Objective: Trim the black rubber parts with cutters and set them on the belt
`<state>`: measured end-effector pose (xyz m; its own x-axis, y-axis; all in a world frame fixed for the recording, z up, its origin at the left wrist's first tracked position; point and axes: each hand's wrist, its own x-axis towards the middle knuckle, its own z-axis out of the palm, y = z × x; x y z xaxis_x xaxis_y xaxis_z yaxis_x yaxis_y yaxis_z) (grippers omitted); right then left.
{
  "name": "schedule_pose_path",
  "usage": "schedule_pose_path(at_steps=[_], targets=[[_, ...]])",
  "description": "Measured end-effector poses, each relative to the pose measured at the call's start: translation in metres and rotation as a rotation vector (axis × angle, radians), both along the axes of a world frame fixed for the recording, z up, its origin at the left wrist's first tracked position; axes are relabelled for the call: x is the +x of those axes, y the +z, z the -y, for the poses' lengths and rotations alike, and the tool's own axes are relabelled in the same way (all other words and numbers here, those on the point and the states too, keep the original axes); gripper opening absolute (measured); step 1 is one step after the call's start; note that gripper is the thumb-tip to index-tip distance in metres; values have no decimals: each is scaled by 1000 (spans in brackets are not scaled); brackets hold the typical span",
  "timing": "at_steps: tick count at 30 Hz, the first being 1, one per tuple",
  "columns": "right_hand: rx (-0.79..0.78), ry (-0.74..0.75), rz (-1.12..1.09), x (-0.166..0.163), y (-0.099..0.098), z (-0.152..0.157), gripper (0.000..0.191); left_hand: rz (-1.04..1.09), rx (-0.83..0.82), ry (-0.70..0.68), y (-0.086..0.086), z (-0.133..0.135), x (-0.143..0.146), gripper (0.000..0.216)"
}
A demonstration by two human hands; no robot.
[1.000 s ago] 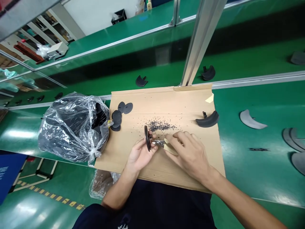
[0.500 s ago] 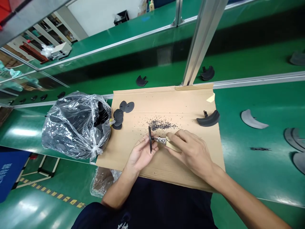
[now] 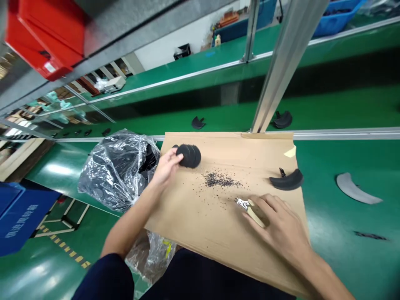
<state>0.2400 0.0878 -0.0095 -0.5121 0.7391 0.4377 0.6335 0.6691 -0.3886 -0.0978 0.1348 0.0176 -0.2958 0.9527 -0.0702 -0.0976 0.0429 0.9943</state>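
Observation:
My left hand (image 3: 166, 167) pinches several thin black discs (image 3: 188, 156) that overlap like a fan, with the thumb over their near edge. They are above the left side of the cardboard sheet (image 3: 187, 221). My right hand (image 3: 278, 221) is wrapped round a pair of side cutters (image 3: 250, 210) with pale yellow handles. Their metal jaws point left, above the cardboard and away from the discs. Between my hands lies a scatter of tiny black scraps (image 3: 220, 180).
A clear plastic bag (image 3: 115, 171) of black parts stands at the left. Curved black pieces lie at the cardboard's right edge (image 3: 286, 180) and behind it. A grey curved piece (image 3: 358, 189) rests farther right. An upright metal post (image 3: 283, 66) rises at the back.
My left hand has moved left and back from the cutters and now grips several discs instead of one edge-on. My right hand has drawn right with the cutters. The view has shifted.

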Motion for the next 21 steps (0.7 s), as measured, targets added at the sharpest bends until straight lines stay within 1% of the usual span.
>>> schedule_pose_path(at_steps=[2, 5, 7, 8, 10, 12, 15, 17, 19, 21], targets=[[28, 2, -31, 6, -8, -3, 19, -419, -58, 61, 10, -49, -36, 25], [84, 3, -83, 11, -16, -8, 18, -627, -94, 113, 21, -116, -72, 21], [122, 3, -122, 12, -20, -10, 19, -745, -111, 118, 24, -148, -84, 16], [135, 2, -137, 13, -22, -11, 19, -815, -125, 110, 23, -159, -88, 13], [151, 0, -151, 16, -26, -12, 18, -963, -164, 80, 21, -171, -99, 8], [155, -5, -157, 19, -29, -11, 18, -1115, -224, 45, 19, -175, -112, 7], [149, -7, -158, 22, -32, -10, 20, -1315, -340, 9, 17, -177, -135, 30], [149, 2, -142, 22, -32, -10, 22, -1405, -413, -24, 13, -182, -145, 38], [157, 11, -121, 22, -31, -10, 23, -1452, -469, -84, 6, -190, -148, 37], [166, 17, -105, 22, -31, -10, 23, -1470, -497, -154, -5, -198, -145, 35]])
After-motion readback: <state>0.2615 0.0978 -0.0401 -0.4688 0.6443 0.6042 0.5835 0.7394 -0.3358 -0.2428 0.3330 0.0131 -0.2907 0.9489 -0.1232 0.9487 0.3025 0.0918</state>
